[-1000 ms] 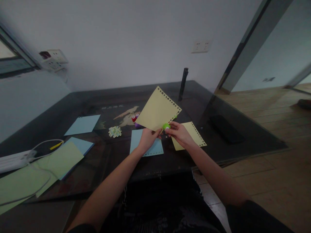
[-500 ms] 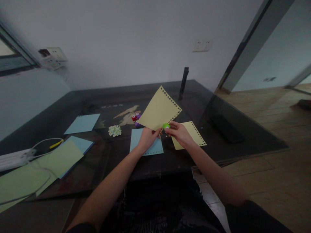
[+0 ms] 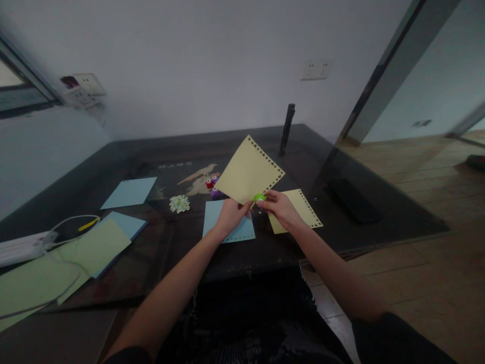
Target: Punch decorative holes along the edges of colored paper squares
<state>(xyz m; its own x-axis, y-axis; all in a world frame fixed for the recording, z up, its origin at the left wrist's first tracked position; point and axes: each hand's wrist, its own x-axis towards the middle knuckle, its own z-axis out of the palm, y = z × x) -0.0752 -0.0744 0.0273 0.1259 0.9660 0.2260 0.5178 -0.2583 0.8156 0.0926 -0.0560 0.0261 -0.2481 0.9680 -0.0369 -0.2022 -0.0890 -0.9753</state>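
Between both hands [image 3: 231, 215], yellow sheet [image 3: 248, 172], green punch [image 3: 259, 197]

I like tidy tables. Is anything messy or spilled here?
Yes. A little heap of paper bits lies loose on the dark table. A white cable trails over the green sheets at the left. The yellow sheet held up by both hands has holes along its edge.

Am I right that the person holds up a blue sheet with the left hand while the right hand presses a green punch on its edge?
Not quite: the head view shows the raised sheet is yellow, not blue. The left hand holds it while the right hand works the green punch on its edge.
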